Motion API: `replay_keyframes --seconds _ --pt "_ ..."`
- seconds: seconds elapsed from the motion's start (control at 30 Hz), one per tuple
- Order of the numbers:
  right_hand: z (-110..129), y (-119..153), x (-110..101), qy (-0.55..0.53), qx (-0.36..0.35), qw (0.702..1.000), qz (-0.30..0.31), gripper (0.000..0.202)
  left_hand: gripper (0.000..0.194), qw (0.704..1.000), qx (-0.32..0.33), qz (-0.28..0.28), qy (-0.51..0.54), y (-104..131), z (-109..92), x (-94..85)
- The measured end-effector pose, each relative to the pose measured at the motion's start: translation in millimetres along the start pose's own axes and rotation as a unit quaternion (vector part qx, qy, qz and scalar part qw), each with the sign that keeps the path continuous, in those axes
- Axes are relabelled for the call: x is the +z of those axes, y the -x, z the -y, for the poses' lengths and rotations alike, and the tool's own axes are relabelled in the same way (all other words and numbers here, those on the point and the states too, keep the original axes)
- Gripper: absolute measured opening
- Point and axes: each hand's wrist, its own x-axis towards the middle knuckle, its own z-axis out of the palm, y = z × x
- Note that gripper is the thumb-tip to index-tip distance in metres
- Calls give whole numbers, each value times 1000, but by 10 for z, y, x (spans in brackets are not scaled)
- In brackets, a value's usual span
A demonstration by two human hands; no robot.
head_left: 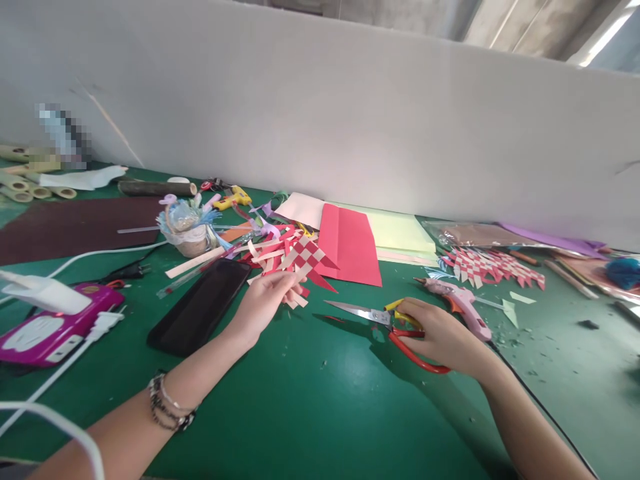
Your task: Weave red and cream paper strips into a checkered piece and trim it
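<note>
My left hand [270,297] pinches a woven paper piece [307,257], checked in red and cream, with pointed red strip ends sticking out to the right. Around its far side lie loose red and cream paper strips [265,250]. In my right hand [435,330] is a pair of scissors [373,315] with one yellow and one red handle. Its blades look closed and point left toward the woven piece, apart from it. A small red paper scrap [334,319] lies on the green table just under the blade tip.
A black phone-like slab [200,307] lies left of my left hand. Behind are red paper [350,243] and pale green sheets [400,233]. Right of the scissors sits a pink glue gun [463,303], near finished-looking woven pieces [495,267]. A purple power strip [60,327] with cables occupies the left.
</note>
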Motion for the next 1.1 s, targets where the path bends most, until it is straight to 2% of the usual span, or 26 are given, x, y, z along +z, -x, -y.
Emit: replay_keyframes --seconds 0.17,0.33,0.47,0.6,0.67,0.73,0.83,0.97,1.1 --pt "-2 14 -29 -24 2 997 -79 17 30 992 35 -8 -121 -106 62 -109" --pt "-22 25 -6 -112 20 984 -140 30 33 993 58 28 -98 -118 88 -96" --pt "-20 34 27 -270 50 946 -172 34 26 982 60 144 -103 44 12 81" --pt "-18 47 38 -383 49 901 -199 34 27 940 69 267 -201 237 -41 344" --pt "-12 52 30 -399 50 893 -199 34 32 919 78 312 -228 270 -34 446" --pt "1 56 18 -401 52 895 -188 35 36 902 93 331 -262 240 -7 498" --pt "31 57 11 -389 52 905 -164 36 36 892 112 295 -323 111 47 465" --pt "69 53 34 -363 61 918 -150 34 32 881 114 219 -404 -80 89 285" --pt "72 37 78 -306 97 937 -137 33 30 906 75 167 -381 -170 59 98"
